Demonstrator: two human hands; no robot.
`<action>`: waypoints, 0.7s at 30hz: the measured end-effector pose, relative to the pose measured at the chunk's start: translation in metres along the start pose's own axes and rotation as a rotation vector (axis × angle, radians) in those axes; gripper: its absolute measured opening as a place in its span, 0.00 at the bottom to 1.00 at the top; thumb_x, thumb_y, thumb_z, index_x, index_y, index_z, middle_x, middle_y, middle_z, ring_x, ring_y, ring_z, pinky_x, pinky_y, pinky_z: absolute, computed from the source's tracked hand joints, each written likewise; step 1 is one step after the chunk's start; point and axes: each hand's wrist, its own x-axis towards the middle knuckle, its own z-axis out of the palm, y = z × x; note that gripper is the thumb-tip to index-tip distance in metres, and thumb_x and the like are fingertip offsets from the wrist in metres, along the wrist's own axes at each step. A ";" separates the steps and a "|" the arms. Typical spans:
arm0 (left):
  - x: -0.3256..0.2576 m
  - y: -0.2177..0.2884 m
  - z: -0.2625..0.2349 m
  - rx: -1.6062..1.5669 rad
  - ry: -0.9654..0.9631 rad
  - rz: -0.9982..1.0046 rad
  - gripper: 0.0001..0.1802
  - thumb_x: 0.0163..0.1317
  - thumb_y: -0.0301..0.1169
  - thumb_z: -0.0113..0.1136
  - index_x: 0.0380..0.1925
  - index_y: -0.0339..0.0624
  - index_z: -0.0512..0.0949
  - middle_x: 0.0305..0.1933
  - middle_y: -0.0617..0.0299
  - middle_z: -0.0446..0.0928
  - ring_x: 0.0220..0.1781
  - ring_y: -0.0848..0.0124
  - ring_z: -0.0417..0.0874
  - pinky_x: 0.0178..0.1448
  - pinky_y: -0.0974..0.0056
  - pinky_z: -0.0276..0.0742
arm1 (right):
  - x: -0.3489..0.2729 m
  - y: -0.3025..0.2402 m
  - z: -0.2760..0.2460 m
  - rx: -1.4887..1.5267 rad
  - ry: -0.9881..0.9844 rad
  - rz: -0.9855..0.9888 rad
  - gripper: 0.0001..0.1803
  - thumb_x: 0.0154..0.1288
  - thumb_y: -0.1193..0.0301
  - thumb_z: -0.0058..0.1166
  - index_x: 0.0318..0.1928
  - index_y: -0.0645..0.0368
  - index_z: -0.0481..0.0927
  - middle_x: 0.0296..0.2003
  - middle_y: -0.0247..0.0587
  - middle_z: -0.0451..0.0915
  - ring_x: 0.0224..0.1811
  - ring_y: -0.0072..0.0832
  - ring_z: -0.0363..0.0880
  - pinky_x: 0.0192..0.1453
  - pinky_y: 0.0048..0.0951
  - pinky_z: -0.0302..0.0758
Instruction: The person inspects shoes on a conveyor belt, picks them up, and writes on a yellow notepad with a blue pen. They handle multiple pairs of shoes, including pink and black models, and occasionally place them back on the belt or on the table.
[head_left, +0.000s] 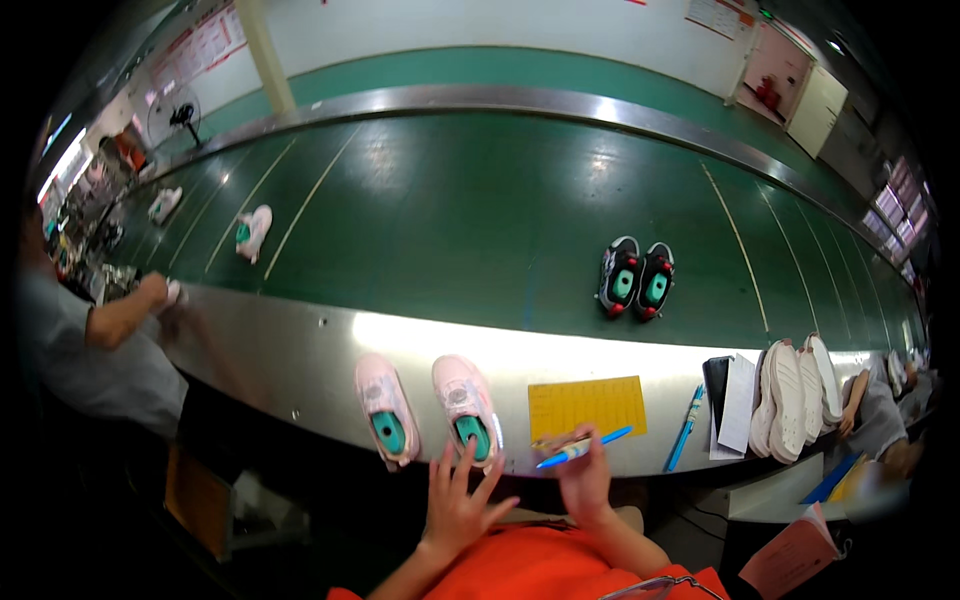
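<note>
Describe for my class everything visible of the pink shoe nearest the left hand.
The pink shoe is pale, with a rounded toe and a whitish sole edge along its right side; its material is unclear. A green insert sits in its opening. It stands upright on the metal ledge, toe toward the picture's top. Fingers of the left hand partly cover its heel end; contact is unclear.

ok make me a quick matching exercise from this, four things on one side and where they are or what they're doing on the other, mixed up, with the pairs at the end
Things
1. right hand
2. pair of pink shoes
3. pair of dark shoes
4. yellow card

Places and states
A. on the green belt
B. flat, just ahead of the right hand
C. on the metal ledge, nearest the left hand
D. holding a blue pen

Right pairs: 1-D, 2-C, 3-A, 4-B
</note>
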 end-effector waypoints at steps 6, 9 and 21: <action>0.008 -0.067 -0.036 -0.152 0.539 -0.345 0.49 0.46 0.49 0.66 0.63 0.39 0.53 0.67 0.42 0.48 0.68 0.48 0.51 0.67 0.50 0.49 | 0.002 0.032 0.051 0.107 -0.162 0.006 0.16 0.68 0.56 0.38 0.37 0.56 0.66 0.34 0.42 0.74 0.41 0.29 0.71 0.55 0.33 0.64; 0.016 -0.111 -0.008 -0.501 0.269 -0.377 0.54 0.37 0.47 0.72 0.62 0.38 0.54 0.66 0.44 0.51 0.67 0.50 0.54 0.67 0.54 0.51 | 0.020 0.046 0.056 0.145 -0.205 0.023 0.15 0.71 0.58 0.32 0.38 0.56 0.66 0.32 0.40 0.72 0.40 0.30 0.73 0.49 0.31 0.67; 0.055 -0.077 0.005 -0.314 0.221 -0.134 0.48 0.22 0.44 0.79 0.47 0.49 0.63 0.65 0.42 0.46 0.65 0.43 0.54 0.63 0.48 0.58 | 0.046 0.048 0.073 0.132 -0.173 0.044 0.14 0.70 0.59 0.35 0.38 0.55 0.68 0.33 0.31 0.67 0.38 0.20 0.66 0.48 0.24 0.62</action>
